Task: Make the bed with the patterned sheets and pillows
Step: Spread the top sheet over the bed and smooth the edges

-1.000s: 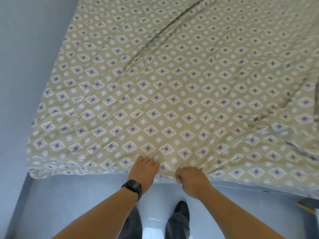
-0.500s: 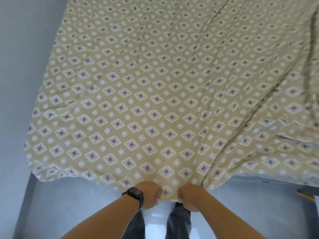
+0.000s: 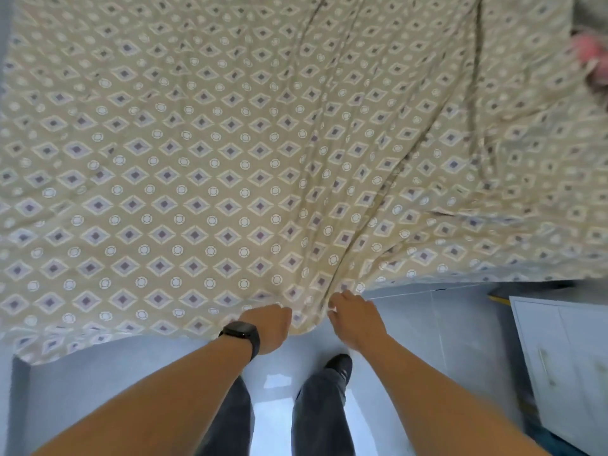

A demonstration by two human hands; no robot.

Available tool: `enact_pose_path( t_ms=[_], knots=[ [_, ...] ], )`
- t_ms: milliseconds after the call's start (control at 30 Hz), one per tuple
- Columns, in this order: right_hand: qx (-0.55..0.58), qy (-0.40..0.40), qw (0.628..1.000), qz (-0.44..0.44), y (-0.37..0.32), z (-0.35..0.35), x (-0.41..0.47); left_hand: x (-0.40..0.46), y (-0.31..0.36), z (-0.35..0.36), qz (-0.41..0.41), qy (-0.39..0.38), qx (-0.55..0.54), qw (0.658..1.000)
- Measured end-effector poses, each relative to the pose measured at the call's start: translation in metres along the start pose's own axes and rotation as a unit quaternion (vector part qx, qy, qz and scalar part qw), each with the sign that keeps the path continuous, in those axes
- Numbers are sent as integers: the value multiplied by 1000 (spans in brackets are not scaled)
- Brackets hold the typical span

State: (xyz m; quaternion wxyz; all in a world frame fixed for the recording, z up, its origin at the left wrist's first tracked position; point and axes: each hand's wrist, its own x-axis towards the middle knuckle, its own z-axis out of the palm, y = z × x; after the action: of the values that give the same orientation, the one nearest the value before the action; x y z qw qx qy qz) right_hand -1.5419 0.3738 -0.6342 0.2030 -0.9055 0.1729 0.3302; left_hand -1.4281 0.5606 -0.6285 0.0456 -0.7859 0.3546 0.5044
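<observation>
Left hand (image 3: pixel 268 327) and right hand (image 3: pixel 353 319) side by side at the near edge of the bed, fingers curled into the hem of the sheet (image 3: pixel 197 192), each closed on a bunch of cloth; fingertips themselves hidden under the fabric. Narrow strip of hem between the two hands, sagging just over the edge. Paired grip close together, probably to pull the cloth toward the near edge and draw out slack. Black watch (image 3: pixel 241 334) on the left wrist. Long creases fanning from the right hand toward the far right corner, a sign of tension along that line; left half of the sheet lying flatter. Sheet spread across nearly the whole bed, near-left corner hanging over the edge above pale floor (image 3: pixel 444 324). Pink object (image 3: pixel 589 52), blurred and unidentifiable, at the far right edge. White cabinet (image 3: pixel 566 357) beside the near-right corner. No pillows in view. Spreading step judged in hand, tucking and pillows yet to come.
</observation>
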Motion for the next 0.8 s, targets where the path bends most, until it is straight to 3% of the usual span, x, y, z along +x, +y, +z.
enact_pose_path(
  t_ms=[367, 700, 800],
  knots=[
    [13, -18, 999, 44, 140, -139, -51, 13, 178, -84, -1, 51, -132, 990],
    [-88, -66, 991, 79, 262, -137, 14, 141, 247, -92, 10, 98, -72, 993],
    [-125, -34, 988, 89, 295, -133, 31, 173, 256, -83, 2, 148, 7, 989]
  ],
)
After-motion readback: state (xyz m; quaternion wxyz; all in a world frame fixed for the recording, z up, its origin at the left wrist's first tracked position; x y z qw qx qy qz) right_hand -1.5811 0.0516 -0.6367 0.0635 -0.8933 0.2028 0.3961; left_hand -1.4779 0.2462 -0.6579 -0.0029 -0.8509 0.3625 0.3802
